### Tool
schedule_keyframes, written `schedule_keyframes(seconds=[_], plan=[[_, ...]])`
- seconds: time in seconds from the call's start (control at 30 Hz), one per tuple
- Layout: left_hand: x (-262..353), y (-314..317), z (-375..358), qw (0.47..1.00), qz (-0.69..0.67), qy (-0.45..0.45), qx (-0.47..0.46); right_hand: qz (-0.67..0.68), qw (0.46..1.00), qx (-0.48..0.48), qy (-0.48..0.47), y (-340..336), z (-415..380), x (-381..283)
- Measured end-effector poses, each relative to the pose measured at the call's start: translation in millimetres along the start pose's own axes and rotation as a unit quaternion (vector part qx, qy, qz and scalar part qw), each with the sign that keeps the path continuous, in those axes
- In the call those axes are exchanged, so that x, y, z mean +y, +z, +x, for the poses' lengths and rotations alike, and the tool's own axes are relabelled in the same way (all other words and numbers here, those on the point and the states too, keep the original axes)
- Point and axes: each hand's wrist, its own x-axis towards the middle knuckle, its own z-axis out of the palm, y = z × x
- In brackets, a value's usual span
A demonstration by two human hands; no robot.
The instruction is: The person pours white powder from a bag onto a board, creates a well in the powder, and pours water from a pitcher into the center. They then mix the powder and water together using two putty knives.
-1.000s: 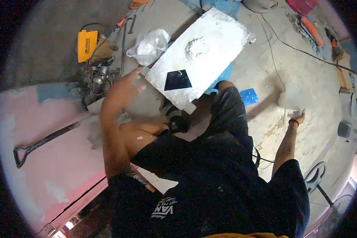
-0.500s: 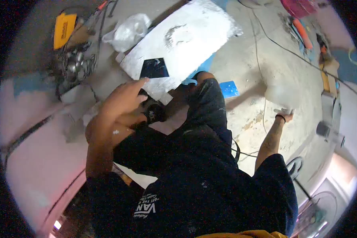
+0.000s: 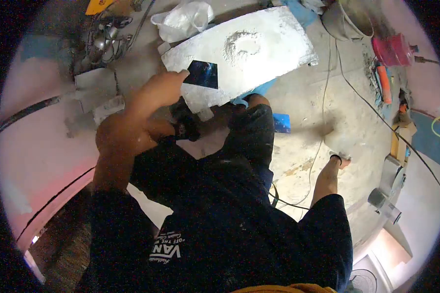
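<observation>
On the left, my left hand is closed with its fingertips on the edge of a dark, flat, four-sided scraper blade. The blade lies over a white-coated board, which carries a ring-shaped heap of white powder or paste. My right hand reaches out to the right, low over the floor. Its fingers are curled at a pale, see-through, blurred thing whose kind I cannot make out. A blue flat piece is on the floor between my knee and right hand.
Beyond the board sit a plastic bag of white powder and a grey bucket. A pink container and an orange tube stand at the right. Cables cross the floor. A clear cup lies lower right.
My left hand has moved up and now meets the blade, which has turned and shifted on the board. My right hand and the pale thing have moved slightly. The view has shifted too.
</observation>
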Motion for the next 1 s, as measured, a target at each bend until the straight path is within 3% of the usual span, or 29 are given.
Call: schedule_keyframes(seconds=[0.13, 0.33, 0.63, 0.7, 0.83, 0.9, 1.0], plan=[[13, 5, 2, 0.999, 0.038, 0.029, 0.013, 0.074, 0.993, -0.03, 0.091, -2, -19, -5], [21, 21, 7, 0.996, 0.058, 0.065, 0.005, 0.115, 0.981, -0.122, 0.093, -7, -17, 6], [15, 17, 13, 0.994, 0.061, 0.093, 0.004, 0.092, 0.991, -0.095, 0.033, -5, -49, -1], [18, 7, 11, 0.997, 0.04, 0.038, -0.061, 0.087, 0.99, -0.098, 0.054, -4, -39, 4], [21, 9, 9, 0.996, 0.05, 0.037, -0.063, 0.077, 0.99, -0.096, 0.062, -3, -34, 8], [23, 12, 8, 0.995, 0.054, 0.082, 0.004, 0.071, 0.99, -0.101, 0.074, -4, -43, 0], [29, 8, 7, 0.996, 0.049, 0.081, 0.005, 0.066, 0.988, -0.1, 0.094, -5, -53, -8]])
